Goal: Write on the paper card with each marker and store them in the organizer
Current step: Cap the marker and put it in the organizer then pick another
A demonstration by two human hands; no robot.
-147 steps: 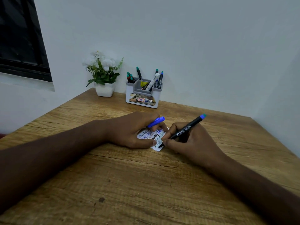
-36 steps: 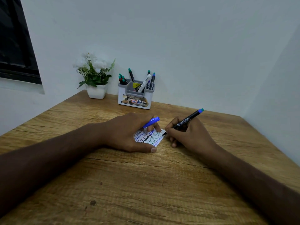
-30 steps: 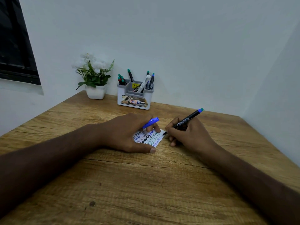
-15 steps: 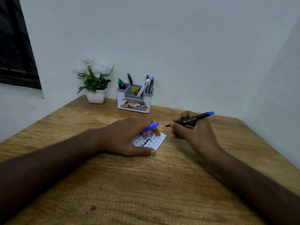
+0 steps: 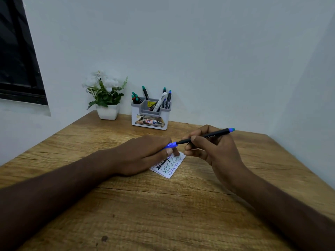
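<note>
A small white paper card (image 5: 171,166) covered in coloured handwriting lies on the wooden table (image 5: 163,205). My left hand (image 5: 143,153) rests on the card's left part and pinches a blue marker cap (image 5: 171,145). My right hand (image 5: 210,147) holds a black marker (image 5: 206,136) with a blue end, level above the card, its tip meeting the cap's mouth. The grey and white organizer (image 5: 150,115) stands at the table's back, with several markers upright in it.
A white pot of white flowers (image 5: 107,98) stands left of the organizer against the wall. A dark window (image 5: 16,51) is on the left wall. White walls close the table's back and right sides.
My right hand lifted the marker off the card and turned it level, bringing its tip to the cap in my left hand. My left hand rose slightly, uncovering more of the card.
</note>
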